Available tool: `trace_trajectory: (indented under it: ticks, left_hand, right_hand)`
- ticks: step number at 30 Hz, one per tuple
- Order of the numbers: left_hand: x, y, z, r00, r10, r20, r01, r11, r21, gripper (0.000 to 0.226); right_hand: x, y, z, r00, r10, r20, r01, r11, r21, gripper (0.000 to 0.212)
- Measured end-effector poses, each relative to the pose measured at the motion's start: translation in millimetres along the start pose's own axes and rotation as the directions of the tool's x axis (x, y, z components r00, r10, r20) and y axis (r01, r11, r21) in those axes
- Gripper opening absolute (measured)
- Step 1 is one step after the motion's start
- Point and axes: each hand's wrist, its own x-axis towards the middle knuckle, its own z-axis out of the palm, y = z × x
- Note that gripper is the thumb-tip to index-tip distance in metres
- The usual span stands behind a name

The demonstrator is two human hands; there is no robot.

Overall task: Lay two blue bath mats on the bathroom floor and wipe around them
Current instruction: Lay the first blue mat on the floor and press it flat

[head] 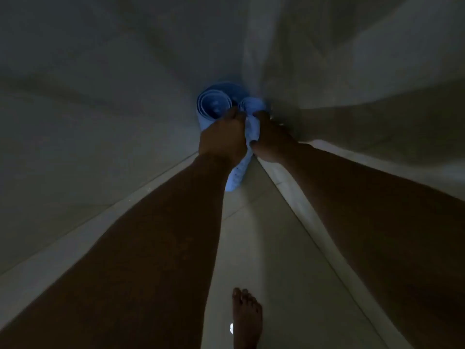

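Observation:
Two rolled blue bath mats stand upright in the corner where two walls meet. The larger roll (214,103) is on the left and the smaller roll (251,105) on the right. My left hand (222,139) grips the larger roll near its top. My right hand (270,138) grips the smaller roll. A strip of blue mat (236,175) shows below and between the hands, reaching the floor. The scene is dim.
Pale walls close in on the left (88,122) and right (377,84). A narrow tiled floor (251,235) runs toward me between them. My bare foot (246,318) stands on it at the bottom centre.

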Motion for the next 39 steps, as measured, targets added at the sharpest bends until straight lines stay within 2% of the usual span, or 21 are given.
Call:
trace_trajectory:
  ticks: [4, 8, 12, 14, 16, 18, 20, 22, 24, 26, 28, 30, 32, 35, 37, 39]
  left_hand:
    - [-15.5, -10.2, 10.6, 0.998, 0.045, -0.045, -0.044, 0.999, 0.033, 0.052]
    - [-56.1, -13.2, 12.3, 0.999, 0.035, -0.006, -0.036, 0.995, -0.095, 0.061]
    - [-117.8, -13.2, 12.9, 0.992, -0.071, 0.100, 0.097, 0.954, -0.282, 0.080]
    - [-162.0, -21.5, 22.0, 0.976, -0.149, 0.160, 0.194, 0.927, -0.320, 0.093]
    - [-213.0, -38.8, 33.2, 0.958, -0.234, 0.165, 0.276, 0.910, -0.309, 0.096]
    - [-267.0, -62.2, 39.8, 0.940, -0.321, 0.116, 0.340, 0.910, -0.239, 0.087]
    - [-312.8, -85.7, 38.0, 0.913, -0.398, 0.085, 0.407, 0.893, -0.192, 0.070]
    - [-355.0, -110.5, 29.6, 0.890, -0.449, 0.084, 0.456, 0.875, -0.162, 0.054]
    - [-398.6, -134.3, 21.0, 0.912, -0.404, 0.067, 0.407, 0.912, -0.056, 0.035]
    - [-437.3, -149.5, 13.8, 0.955, -0.294, 0.045, 0.294, 0.956, 0.024, 0.029]
    - [-479.6, -161.5, 7.9, 0.971, -0.239, 0.026, 0.239, 0.971, -0.028, 0.026]
    - [-516.8, -169.8, 3.6, 0.975, -0.221, 0.025, 0.222, 0.969, -0.104, 0.021]
    - [-549.1, -175.5, -2.3, 0.978, -0.210, 0.013, 0.211, 0.973, -0.093, 0.018]
    - [-593.5, -178.1, -29.8, 0.981, -0.160, -0.107, 0.147, 0.982, -0.122, 0.012]
    - [-613.9, -178.5, -57.2, 0.975, -0.188, -0.116, 0.171, 0.974, -0.146, 0.017]
    - [-634.6, -181.7, -81.0, 0.966, -0.211, -0.152, 0.199, 0.976, -0.087, 0.030]
  right_hand:
    - [-17.4, 11.2, 19.0, 0.982, -0.062, -0.180, 0.063, 0.998, 0.000, 0.050]
    - [-72.5, 24.6, 40.7, 0.967, -0.151, -0.207, 0.161, 0.987, 0.030, 0.049]
    - [-139.8, 17.9, 64.7, 0.935, -0.305, -0.184, 0.311, 0.950, 0.008, 0.041]
    - [-170.1, 7.3, 81.7, 0.922, -0.350, -0.165, 0.361, 0.932, 0.040, 0.030]
    - [-197.5, -6.7, 101.1, 0.915, -0.394, -0.085, 0.398, 0.916, 0.043, 0.019]
    - [-226.1, -21.7, 127.9, 0.877, -0.481, 0.002, 0.480, 0.877, 0.021, 0.015]
    - [-252.3, -35.2, 153.7, 0.845, -0.534, 0.021, 0.534, 0.846, 0.019, 0.016]
    - [-278.1, -53.2, 179.8, 0.878, -0.478, 0.031, 0.478, 0.878, 0.025, 0.016]
    - [-303.2, -72.9, 207.4, 0.915, -0.397, 0.076, 0.399, 0.917, -0.015, 0.020]
    - [-324.3, -89.0, 228.1, 0.930, -0.343, 0.134, 0.360, 0.923, -0.135, 0.038]
    - [-348.8, -106.3, 245.7, 0.933, -0.282, 0.222, 0.336, 0.904, -0.263, 0.059]
    - [-372.2, -121.9, 257.7, 0.921, -0.229, 0.314, 0.350, 0.839, -0.416, 0.070]
    - [-394.9, -135.5, 269.0, 0.914, -0.224, 0.339, 0.382, 0.755, -0.532, 0.063]
    - [-434.4, -163.4, 276.0, 0.898, -0.351, 0.267, 0.439, 0.663, -0.607, 0.039]
    - [-451.1, -182.6, 272.4, 0.843, -0.492, 0.215, 0.501, 0.575, -0.647, 0.033]
    - [-466.8, -202.9, 263.0, 0.748, -0.630, 0.208, 0.597, 0.501, -0.627, 0.033]
